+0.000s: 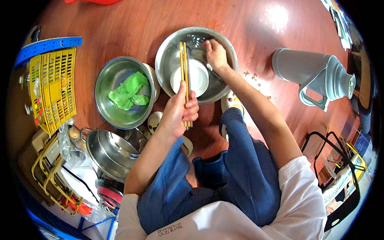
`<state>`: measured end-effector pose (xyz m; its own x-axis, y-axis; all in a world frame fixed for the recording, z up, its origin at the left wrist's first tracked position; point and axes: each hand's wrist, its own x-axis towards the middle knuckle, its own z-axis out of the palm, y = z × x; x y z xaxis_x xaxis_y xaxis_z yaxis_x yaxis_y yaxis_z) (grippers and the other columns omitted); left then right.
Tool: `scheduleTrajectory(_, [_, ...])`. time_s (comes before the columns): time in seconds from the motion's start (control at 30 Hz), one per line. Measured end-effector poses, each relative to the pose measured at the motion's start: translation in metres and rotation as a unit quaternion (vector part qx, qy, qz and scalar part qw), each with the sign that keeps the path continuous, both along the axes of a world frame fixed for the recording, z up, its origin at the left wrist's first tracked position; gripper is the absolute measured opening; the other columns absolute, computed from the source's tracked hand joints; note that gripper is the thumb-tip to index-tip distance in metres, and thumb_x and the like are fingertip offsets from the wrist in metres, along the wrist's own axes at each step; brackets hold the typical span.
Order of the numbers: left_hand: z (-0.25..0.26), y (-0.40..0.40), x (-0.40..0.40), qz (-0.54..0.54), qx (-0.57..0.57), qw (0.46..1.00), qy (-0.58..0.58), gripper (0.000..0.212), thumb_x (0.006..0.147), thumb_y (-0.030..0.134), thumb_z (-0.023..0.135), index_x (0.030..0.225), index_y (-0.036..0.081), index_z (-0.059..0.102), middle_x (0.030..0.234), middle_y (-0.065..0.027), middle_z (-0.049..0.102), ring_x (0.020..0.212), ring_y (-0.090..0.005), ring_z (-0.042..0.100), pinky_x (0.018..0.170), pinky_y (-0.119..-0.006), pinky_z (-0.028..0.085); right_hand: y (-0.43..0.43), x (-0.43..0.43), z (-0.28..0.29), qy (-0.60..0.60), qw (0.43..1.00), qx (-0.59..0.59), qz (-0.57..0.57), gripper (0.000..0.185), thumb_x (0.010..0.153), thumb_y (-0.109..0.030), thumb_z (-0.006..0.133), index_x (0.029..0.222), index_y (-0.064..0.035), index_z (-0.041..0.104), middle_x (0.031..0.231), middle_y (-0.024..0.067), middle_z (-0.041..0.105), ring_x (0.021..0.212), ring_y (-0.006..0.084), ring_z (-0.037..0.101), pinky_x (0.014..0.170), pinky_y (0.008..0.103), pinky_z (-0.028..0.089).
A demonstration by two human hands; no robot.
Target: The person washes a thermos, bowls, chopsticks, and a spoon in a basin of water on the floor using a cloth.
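My left hand [177, 112] grips a bundle of yellowish chopsticks [182, 67] with a darker metal-looking utensil [188, 72] alongside. Their far ends point over a stainless steel basin [164, 45] on the floor. Inside the basin, a white bowl [199, 78] sits below the chopsticks, and clear water glints towards the far side. My right hand [216, 55] is over the basin's right half with its fingers curled. Whether those fingers pinch anything is hidden. Beneath that wrist shows a thin utensil handle [214, 72].
Left of the basin, a second metal basin [100, 105] holds a green cloth [130, 90]. Farther left are a yellow plastic basket [54, 90] and a steel pot [105, 153]. A grey thermos jug [303, 67] is at the right, near wet spots on the reddish floor [255, 78].
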<state>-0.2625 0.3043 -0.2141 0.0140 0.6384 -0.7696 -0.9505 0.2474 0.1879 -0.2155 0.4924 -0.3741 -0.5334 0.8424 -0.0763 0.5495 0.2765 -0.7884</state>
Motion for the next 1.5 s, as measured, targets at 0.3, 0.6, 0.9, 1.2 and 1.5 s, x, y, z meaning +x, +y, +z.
scheduleTrajectory(0.3, [-0.012, 0.007, -0.008, -0.045, -0.013, 0.993, 0.108, 0.033, 0.1, 0.035, 0.039, 0.098, 0.005, 0.051, 0.069, 0.0026, 0.041, 0.052, -0.003, 0.034, 0.04, -0.016, 0.025, -0.03, -0.007, 0.104, 0.102, 0.878, -0.465, 0.041, 0.041, 0.095, -0.04, 0.05, 0.103, 0.0007, 0.052, 0.085, 0.0061, 0.055, 0.068, 0.0108, 0.049, 0.061, 0.0254, 0.043])
scheduleTrajectory(0.6, [-0.01, 0.011, 0.007, -0.057, 0.057, 0.997, -0.01, 0.032, 0.101, 0.036, 0.037, 0.088, 0.008, 0.046, 0.059, 0.0074, 0.028, 0.044, -0.0017, 0.022, 0.037, -0.018, 0.018, -0.014, -0.024, 0.086, 0.229, 0.701, -0.669, -0.087, 0.023, 0.097, -0.02, 0.048, 0.093, 0.0012, 0.057, 0.081, 0.0093, 0.062, 0.067, 0.0184, 0.06, 0.067, 0.0301, 0.053])
scheduleTrajectory(0.9, [-0.001, 0.006, 0.018, -0.074, 0.011, 0.997, -0.001, 0.032, 0.101, 0.038, 0.036, 0.08, 0.013, 0.04, 0.058, 0.0075, 0.026, 0.043, -0.0026, 0.02, 0.036, -0.018, 0.015, -0.022, -0.025, 0.079, 0.209, 0.734, -0.635, -0.123, 0.024, 0.098, -0.023, 0.043, 0.079, -0.0089, 0.045, 0.058, -0.0003, 0.042, 0.045, 0.01, 0.035, 0.036, 0.0263, 0.026])
scheduleTrajectory(1.2, [0.005, -0.001, 0.012, -0.06, -0.018, 0.992, 0.108, 0.027, 0.1, 0.03, 0.04, 0.085, 0.009, 0.045, 0.062, 0.0055, 0.032, 0.045, -0.0023, 0.026, 0.037, -0.017, 0.02, 0.009, 0.003, 0.001, 0.008, 0.994, -0.105, 0.0, 0.031, 0.097, -0.022, 0.041, 0.089, 0.0004, 0.061, 0.08, 0.0126, 0.064, 0.075, 0.023, 0.06, 0.072, 0.0362, 0.048])
scheduleTrajectory(1.5, [-0.022, -0.003, 0.002, -0.025, 0.001, 0.994, 0.104, 0.026, 0.099, 0.023, 0.043, 0.104, 0.0, 0.053, 0.077, -0.0006, 0.047, 0.059, -0.0049, 0.041, 0.048, -0.018, 0.033, -0.024, 0.014, 0.075, 0.275, 0.773, -0.563, -0.099, 0.035, 0.099, -0.025, 0.041, 0.104, 0.007, 0.055, 0.099, 0.0151, 0.063, 0.092, 0.0222, 0.061, 0.09, 0.0325, 0.048])
